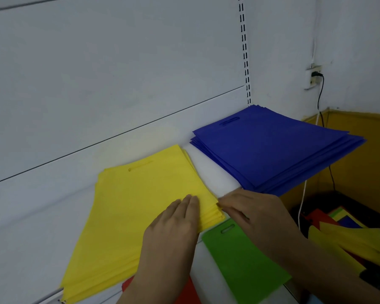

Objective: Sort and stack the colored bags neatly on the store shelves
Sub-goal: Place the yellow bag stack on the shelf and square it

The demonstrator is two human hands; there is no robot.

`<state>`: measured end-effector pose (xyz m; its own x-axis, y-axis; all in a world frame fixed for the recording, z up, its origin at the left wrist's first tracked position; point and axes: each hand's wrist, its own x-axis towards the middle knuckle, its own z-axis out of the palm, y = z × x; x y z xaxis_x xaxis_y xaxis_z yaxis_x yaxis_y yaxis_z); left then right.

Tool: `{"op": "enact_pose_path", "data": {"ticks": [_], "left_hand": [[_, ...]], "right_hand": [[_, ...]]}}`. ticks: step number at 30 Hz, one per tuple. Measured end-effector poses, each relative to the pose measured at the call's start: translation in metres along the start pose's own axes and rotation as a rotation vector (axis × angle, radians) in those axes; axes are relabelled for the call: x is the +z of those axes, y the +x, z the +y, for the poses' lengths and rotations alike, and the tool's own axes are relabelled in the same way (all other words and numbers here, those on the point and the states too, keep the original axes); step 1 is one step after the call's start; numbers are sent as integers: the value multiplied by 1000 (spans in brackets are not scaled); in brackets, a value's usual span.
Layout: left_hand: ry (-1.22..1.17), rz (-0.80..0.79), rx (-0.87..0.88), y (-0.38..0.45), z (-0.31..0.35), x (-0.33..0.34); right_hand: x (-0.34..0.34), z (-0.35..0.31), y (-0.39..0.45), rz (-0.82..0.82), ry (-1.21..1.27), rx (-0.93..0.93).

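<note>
A stack of yellow bags (127, 207) lies on the white shelf (208, 170), left of a stack of blue bags (270, 150). My left hand (173, 227) rests flat on the yellow stack near its right corner, fingers straight. My right hand (250, 211) touches the right edge of the yellow stack with its fingertips, fingers bent along that edge. A green bag (244, 262) lies on a lower shelf under my right forearm. A red bag (184, 292) shows at the bottom, partly hidden by my left arm.
The white back panel (119, 73) rises behind the shelf, with a slotted upright (245, 51) at its right end. A loose pile of mixed coloured bags (349, 235) lies lower right. A wall socket (314, 77) with hanging cables is beside a yellow wall.
</note>
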<state>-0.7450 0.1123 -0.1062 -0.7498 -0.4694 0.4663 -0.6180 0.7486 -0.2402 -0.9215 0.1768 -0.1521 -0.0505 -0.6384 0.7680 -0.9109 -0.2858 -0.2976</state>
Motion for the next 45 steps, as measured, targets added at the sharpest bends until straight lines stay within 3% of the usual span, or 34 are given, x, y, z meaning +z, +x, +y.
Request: {"op": "enact_pose_path", "data": {"ticks": [6,9,11,13,15,17,22,24,29,32,35,40,45], "left_hand": [[-78,85,50,-1,4,10],[-256,-155,19,-7,1,-3],[-380,-208,-7,-14,-14,-19],[-603,-116,-114,-22,-42,-30],[-789,39,-334,-32,-82,-42],[-940,158,-570,-43,-120,-44],[-1313,98,-907,-59,-155,-40],[-1323,6,-927,-58,-139,-37],[-912,-121,-746,-53,-117,-25],[-1031,-58,-882,-56,-137,-34],[-1175,2,-929,-62,-141,-41],[-938,-255,-685,-73,-116,-37],[-1288,-143,-897,-74,-122,-46]], "right_hand": [[-17,-9,6,-200,459,526],[-26,-9,13,-243,517,579],[-29,-9,20,-219,545,592],[-30,-10,27,-171,768,687],[-27,-12,38,-206,1008,772],[-20,-13,43,-265,966,789],[-16,-29,60,-496,594,672],[-11,-38,62,-585,419,604],[2,-58,60,-659,148,322],[-9,-47,65,-764,141,359],[-13,-41,69,-663,350,508],[0,-41,64,-646,323,429],[-1,-37,70,-600,389,517]]}}
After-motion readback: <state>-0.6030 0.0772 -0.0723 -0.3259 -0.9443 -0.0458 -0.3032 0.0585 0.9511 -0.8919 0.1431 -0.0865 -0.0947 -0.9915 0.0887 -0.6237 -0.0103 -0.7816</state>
